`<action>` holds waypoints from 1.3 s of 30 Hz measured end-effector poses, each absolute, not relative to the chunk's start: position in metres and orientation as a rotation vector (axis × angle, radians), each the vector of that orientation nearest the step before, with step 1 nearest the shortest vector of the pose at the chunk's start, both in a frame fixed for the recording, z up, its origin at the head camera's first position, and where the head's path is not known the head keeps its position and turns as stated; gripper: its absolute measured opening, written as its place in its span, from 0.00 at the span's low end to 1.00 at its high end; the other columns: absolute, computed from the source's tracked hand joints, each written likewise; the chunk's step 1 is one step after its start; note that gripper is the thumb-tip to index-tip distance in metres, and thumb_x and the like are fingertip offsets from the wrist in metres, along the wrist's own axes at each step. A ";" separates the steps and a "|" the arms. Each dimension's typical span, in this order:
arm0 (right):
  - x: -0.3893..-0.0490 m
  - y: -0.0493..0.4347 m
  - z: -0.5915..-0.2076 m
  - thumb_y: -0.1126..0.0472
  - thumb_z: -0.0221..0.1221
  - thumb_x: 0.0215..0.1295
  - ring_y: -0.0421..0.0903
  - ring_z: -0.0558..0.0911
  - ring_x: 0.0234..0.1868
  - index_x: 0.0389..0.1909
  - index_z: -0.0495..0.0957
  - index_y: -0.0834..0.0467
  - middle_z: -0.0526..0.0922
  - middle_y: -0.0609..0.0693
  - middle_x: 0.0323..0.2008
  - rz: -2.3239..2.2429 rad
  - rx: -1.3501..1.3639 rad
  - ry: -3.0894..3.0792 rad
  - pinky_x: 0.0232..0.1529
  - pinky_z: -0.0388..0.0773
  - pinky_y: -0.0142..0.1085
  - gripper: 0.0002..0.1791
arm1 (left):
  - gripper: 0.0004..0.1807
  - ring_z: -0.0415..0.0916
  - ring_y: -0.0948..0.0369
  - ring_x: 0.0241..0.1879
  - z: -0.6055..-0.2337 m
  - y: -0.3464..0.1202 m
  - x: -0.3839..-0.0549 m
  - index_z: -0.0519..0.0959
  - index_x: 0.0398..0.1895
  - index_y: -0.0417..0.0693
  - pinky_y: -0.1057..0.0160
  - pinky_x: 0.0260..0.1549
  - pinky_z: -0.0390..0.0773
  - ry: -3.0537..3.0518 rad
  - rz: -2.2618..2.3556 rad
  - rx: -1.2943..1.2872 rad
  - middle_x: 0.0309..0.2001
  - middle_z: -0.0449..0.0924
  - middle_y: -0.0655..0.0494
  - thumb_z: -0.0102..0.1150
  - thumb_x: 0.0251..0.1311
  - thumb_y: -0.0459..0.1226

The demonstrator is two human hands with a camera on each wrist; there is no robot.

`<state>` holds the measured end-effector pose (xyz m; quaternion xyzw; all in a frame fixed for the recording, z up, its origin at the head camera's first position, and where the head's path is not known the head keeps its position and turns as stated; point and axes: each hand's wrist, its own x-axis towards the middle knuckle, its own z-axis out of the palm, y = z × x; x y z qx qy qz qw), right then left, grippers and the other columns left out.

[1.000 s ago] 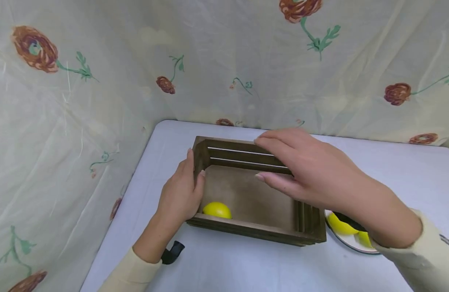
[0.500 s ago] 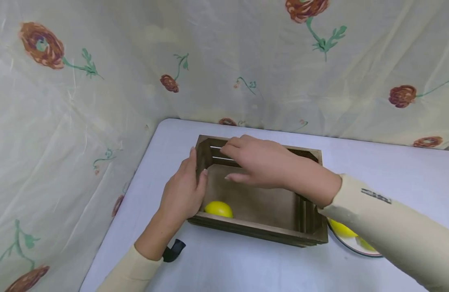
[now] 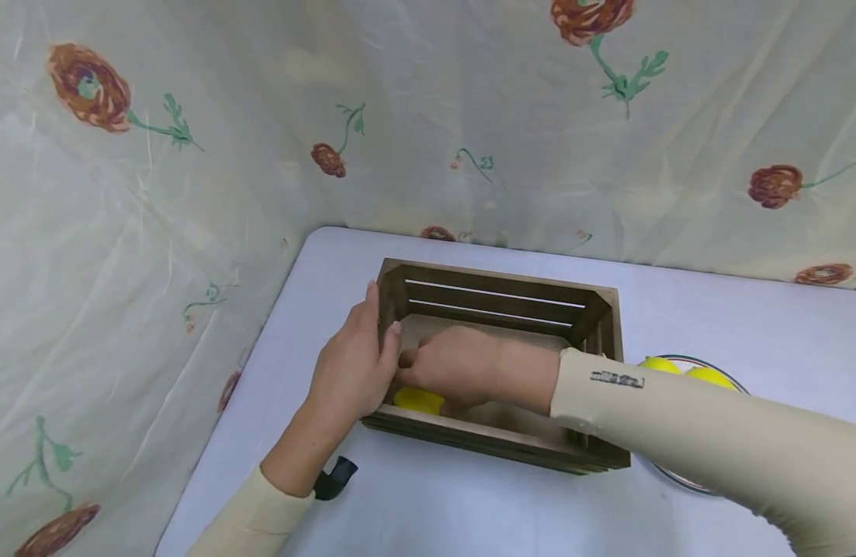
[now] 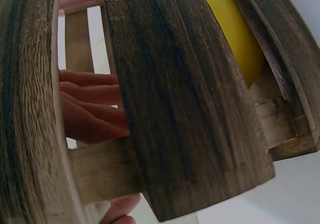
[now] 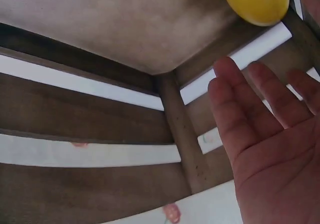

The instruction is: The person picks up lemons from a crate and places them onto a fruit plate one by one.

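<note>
A dark brown slatted wooden crate (image 3: 498,445) stands on the white table. My left hand (image 3: 351,367) holds its left wall, with the thumb over the rim and the fingers along the outside. Down inside the crate, my right hand (image 3: 463,360) is close to a yellow lemon (image 3: 417,400) in the front left corner and partly covers it in the head view. From the right wrist, the fingers (image 5: 235,114) look extended and the palm holds nothing; the lemon (image 5: 260,1) lies beyond the fingertips. Through the slats, the left wrist view shows part of the lemon (image 4: 240,33).
To the right of the crate, a white plate (image 3: 734,379) with a dark rim bears yellow lemons (image 3: 710,377), partly hidden by my right sleeve (image 3: 679,418). A flower-printed curtain (image 3: 414,116) hangs behind and left of the table (image 3: 470,510).
My right hand has moved left and down into the crate, toward the lemon in the corner. The left hand keeps its place on the crate wall.
</note>
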<state>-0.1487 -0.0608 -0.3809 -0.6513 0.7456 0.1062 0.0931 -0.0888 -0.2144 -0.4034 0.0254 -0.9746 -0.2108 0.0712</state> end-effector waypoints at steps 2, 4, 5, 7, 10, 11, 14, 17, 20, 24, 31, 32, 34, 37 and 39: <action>-0.147 -0.062 -0.385 0.50 0.69 0.45 0.44 0.78 0.37 0.58 0.68 0.48 0.75 0.44 0.52 0.333 -1.962 2.208 0.33 0.79 0.34 0.36 | 0.35 0.76 0.50 0.46 -0.404 -0.214 -0.089 0.45 0.72 0.44 0.52 0.38 0.79 -2.928 -0.635 0.077 0.63 0.64 0.44 0.34 0.67 0.52; -0.146 -0.062 -0.387 0.51 0.68 0.46 0.45 0.79 0.36 0.59 0.66 0.48 0.74 0.45 0.54 0.355 -1.986 2.212 0.31 0.79 0.34 0.36 | 0.35 0.76 0.50 0.47 -0.404 -0.214 -0.089 0.45 0.71 0.43 0.52 0.38 0.79 -2.923 -0.633 0.075 0.62 0.64 0.43 0.34 0.67 0.52; -0.146 -0.062 -0.389 0.51 0.68 0.47 0.45 0.79 0.36 0.59 0.65 0.49 0.74 0.45 0.55 0.364 -1.996 2.215 0.30 0.79 0.35 0.37 | 0.35 0.76 0.50 0.47 -0.404 -0.214 -0.089 0.46 0.71 0.43 0.52 0.38 0.79 -2.921 -0.633 0.075 0.62 0.64 0.43 0.34 0.67 0.52; -0.145 -0.062 -0.391 0.51 0.67 0.48 0.45 0.79 0.35 0.60 0.64 0.49 0.74 0.46 0.55 0.385 -2.005 2.218 0.28 0.78 0.35 0.36 | 0.35 0.76 0.50 0.47 -0.404 -0.214 -0.089 0.46 0.71 0.43 0.52 0.37 0.79 -2.919 -0.635 0.073 0.62 0.64 0.43 0.34 0.67 0.52; -0.145 -0.061 -0.395 0.53 0.66 0.49 0.45 0.80 0.36 0.60 0.63 0.48 0.72 0.45 0.57 0.392 -1.998 2.217 0.26 0.78 0.35 0.36 | 0.35 0.75 0.50 0.48 -0.404 -0.214 -0.089 0.45 0.71 0.43 0.52 0.38 0.79 -2.921 -0.642 0.071 0.63 0.64 0.43 0.34 0.67 0.52; -0.145 -0.061 -0.397 0.54 0.66 0.50 0.44 0.80 0.36 0.60 0.63 0.47 0.72 0.45 0.57 0.386 -1.997 2.216 0.27 0.78 0.35 0.35 | 0.35 0.75 0.50 0.48 -0.404 -0.214 -0.089 0.45 0.71 0.43 0.52 0.38 0.79 -2.922 -0.641 0.071 0.63 0.64 0.43 0.34 0.67 0.52; -0.145 -0.060 -0.402 0.57 0.65 0.52 0.43 0.81 0.36 0.61 0.61 0.47 0.71 0.45 0.59 0.382 -2.002 2.219 0.27 0.78 0.35 0.35 | 0.36 0.75 0.50 0.50 -0.404 -0.215 -0.089 0.45 0.72 0.43 0.51 0.40 0.78 -2.922 -0.648 0.070 0.63 0.63 0.43 0.34 0.67 0.52; -0.142 -0.059 -0.407 0.61 0.61 0.56 0.40 0.80 0.31 0.63 0.60 0.46 0.69 0.44 0.60 0.389 -2.078 2.236 0.24 0.76 0.32 0.33 | 0.36 0.74 0.49 0.51 -0.404 -0.215 -0.089 0.45 0.71 0.43 0.51 0.40 0.78 -2.919 -0.651 0.067 0.63 0.63 0.43 0.34 0.67 0.52; -0.138 -0.057 -0.412 0.61 0.55 0.61 0.37 0.76 0.22 0.64 0.59 0.44 0.68 0.43 0.60 0.446 -2.202 2.282 0.17 0.69 0.29 0.30 | 0.36 0.74 0.49 0.51 -0.404 -0.215 -0.088 0.45 0.71 0.42 0.51 0.40 0.78 -2.914 -0.655 0.058 0.63 0.63 0.42 0.35 0.67 0.52; -0.135 -0.055 -0.416 0.58 0.52 0.63 0.35 0.69 0.15 0.65 0.57 0.42 0.67 0.41 0.60 0.534 -2.301 2.351 0.12 0.60 0.28 0.29 | 0.35 0.74 0.49 0.51 -0.404 -0.215 -0.088 0.45 0.71 0.43 0.51 0.40 0.78 -2.907 -0.657 0.061 0.62 0.64 0.43 0.35 0.67 0.51; -0.138 -0.053 -0.422 0.58 0.53 0.62 0.36 0.69 0.14 0.65 0.60 0.41 0.77 0.40 0.44 0.552 -2.254 2.316 0.11 0.62 0.29 0.29 | 0.35 0.73 0.50 0.52 -0.405 -0.214 -0.089 0.45 0.72 0.44 0.51 0.42 0.77 -2.906 -0.663 0.065 0.63 0.64 0.44 0.36 0.67 0.51; -0.138 -0.053 -0.423 0.58 0.54 0.62 0.36 0.69 0.15 0.64 0.62 0.42 0.78 0.41 0.42 0.529 -2.216 2.303 0.11 0.63 0.30 0.28 | 0.35 0.73 0.50 0.52 -0.405 -0.214 -0.089 0.45 0.72 0.44 0.52 0.42 0.77 -2.905 -0.660 0.066 0.63 0.64 0.44 0.36 0.67 0.51; -0.140 -0.054 -0.425 0.59 0.55 0.61 0.38 0.69 0.15 0.61 0.64 0.42 0.80 0.43 0.39 0.484 -2.117 2.279 0.11 0.65 0.31 0.27 | 0.35 0.73 0.51 0.52 -0.405 -0.214 -0.090 0.45 0.72 0.43 0.52 0.41 0.78 -2.902 -0.655 0.069 0.62 0.64 0.44 0.37 0.67 0.51; -0.142 -0.055 -0.426 0.61 0.56 0.60 0.39 0.70 0.15 0.58 0.66 0.43 0.81 0.46 0.38 0.429 -2.019 2.265 0.11 0.68 0.33 0.25 | 0.35 0.74 0.51 0.51 -0.405 -0.214 -0.089 0.45 0.72 0.43 0.52 0.41 0.78 -2.905 -0.644 0.075 0.62 0.65 0.44 0.37 0.67 0.51; -0.143 -0.055 -0.427 0.62 0.56 0.60 0.40 0.71 0.16 0.56 0.67 0.44 0.81 0.47 0.39 0.404 -1.990 2.268 0.12 0.70 0.34 0.23 | 0.35 0.74 0.51 0.51 -0.406 -0.214 -0.089 0.45 0.72 0.44 0.53 0.41 0.78 -2.909 -0.638 0.078 0.62 0.65 0.44 0.37 0.67 0.51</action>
